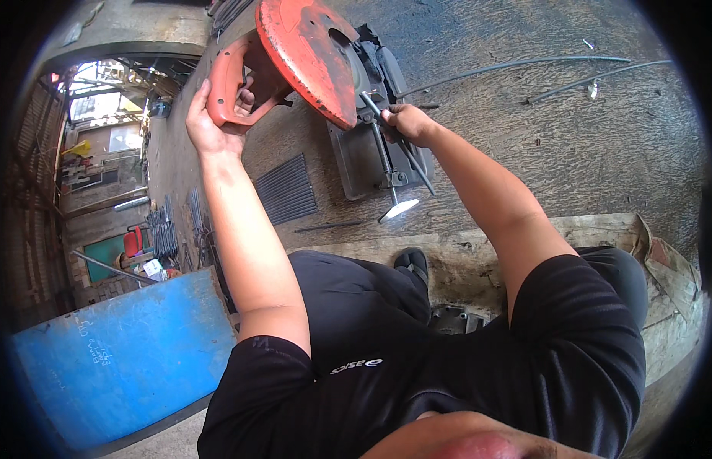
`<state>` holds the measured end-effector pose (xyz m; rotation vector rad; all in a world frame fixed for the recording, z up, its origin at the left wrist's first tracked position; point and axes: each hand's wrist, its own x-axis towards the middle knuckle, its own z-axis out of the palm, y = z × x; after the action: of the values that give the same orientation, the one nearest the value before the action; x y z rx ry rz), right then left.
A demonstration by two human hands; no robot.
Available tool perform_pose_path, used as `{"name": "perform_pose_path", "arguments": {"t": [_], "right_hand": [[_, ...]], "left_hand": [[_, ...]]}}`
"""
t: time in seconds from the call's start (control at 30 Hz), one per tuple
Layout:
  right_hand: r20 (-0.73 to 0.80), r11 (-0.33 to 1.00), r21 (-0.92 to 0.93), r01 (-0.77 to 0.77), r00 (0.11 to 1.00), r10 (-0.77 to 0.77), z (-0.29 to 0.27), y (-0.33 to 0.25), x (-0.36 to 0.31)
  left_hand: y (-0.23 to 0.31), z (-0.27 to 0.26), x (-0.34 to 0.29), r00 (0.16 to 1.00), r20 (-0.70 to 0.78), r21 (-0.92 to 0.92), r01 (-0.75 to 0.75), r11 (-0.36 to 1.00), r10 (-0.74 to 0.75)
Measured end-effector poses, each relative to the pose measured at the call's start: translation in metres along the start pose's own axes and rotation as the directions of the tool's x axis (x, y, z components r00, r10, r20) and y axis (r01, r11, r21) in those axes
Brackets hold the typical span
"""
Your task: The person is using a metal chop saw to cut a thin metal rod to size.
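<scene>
A chop saw with a worn red-orange blade guard (304, 57) stands on the floor in front of me. My left hand (222, 122) is wrapped round its red loop handle (224, 80). To the right of the guard, my right hand (409, 125) is closed on a thin grey metal rod (419, 172), which slants down over the saw's grey base (354, 164). A clamp screw (385, 157) with a crossbar end runs along that base, beside the right hand. The guard hides the blade and part of the cutting area.
Cut rods lie side by side in a flat bundle (287, 190) left of the base. Long rods (516, 67) stretch off to the right. A blue panel (126, 352) stands at my left, near a red chair (134, 241). Stained sheeting (463, 268) lies around my feet.
</scene>
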<state>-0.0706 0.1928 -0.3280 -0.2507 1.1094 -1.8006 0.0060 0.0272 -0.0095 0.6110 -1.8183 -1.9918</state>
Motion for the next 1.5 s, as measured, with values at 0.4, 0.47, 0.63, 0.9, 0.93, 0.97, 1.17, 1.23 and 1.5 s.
{"name": "perform_pose_path", "arguments": {"t": [0.4,0.47,0.63,0.9,0.93,0.97,1.17,1.23,1.5], "right_hand": [[0.026,0.996,0.014,-0.084,0.996,0.084,0.002,-0.01,-0.007],[0.068,0.996,0.046,-0.07,0.995,0.067,0.003,-0.011,-0.008],[0.126,0.99,0.108,-0.088,0.989,0.074,0.0,-0.007,-0.006],[-0.017,0.999,0.04,-0.009,1.0,0.01,0.004,-0.007,-0.009],[-0.059,1.0,-0.006,-0.022,0.998,0.022,0.005,-0.007,-0.01],[-0.071,0.999,-0.045,0.002,0.997,-0.005,0.006,-0.007,-0.011],[-0.237,0.997,-0.033,0.071,0.969,-0.076,0.007,-0.004,-0.005],[-0.234,0.993,-0.099,0.068,0.968,-0.09,0.005,-0.002,-0.004],[-0.292,0.91,-0.402,0.096,0.929,-0.227,0.003,-0.01,-0.001]], "left_hand": [[0.0,0.001,-0.002,1.0,-0.006,0.004,0.0,1.0,0.0],[0.0,0.001,-0.002,1.0,-0.005,0.003,0.001,1.0,-0.001],[0.0,0.0,-0.001,1.0,-0.011,0.004,-0.002,1.0,0.002],[0.001,-0.001,0.0,1.0,0.0,0.001,0.001,1.0,-0.001],[0.001,-0.001,-0.001,1.0,0.0,0.0,0.001,1.0,-0.001],[0.001,0.0,-0.001,1.0,-0.003,0.005,0.002,1.0,-0.002],[0.0,0.001,-0.002,1.0,-0.007,0.0,0.0,1.0,0.0],[0.0,0.002,-0.001,1.0,-0.012,-0.007,-0.002,1.0,0.002],[0.0,0.001,-0.002,1.0,-0.008,0.0,-0.009,1.0,0.009]]}}
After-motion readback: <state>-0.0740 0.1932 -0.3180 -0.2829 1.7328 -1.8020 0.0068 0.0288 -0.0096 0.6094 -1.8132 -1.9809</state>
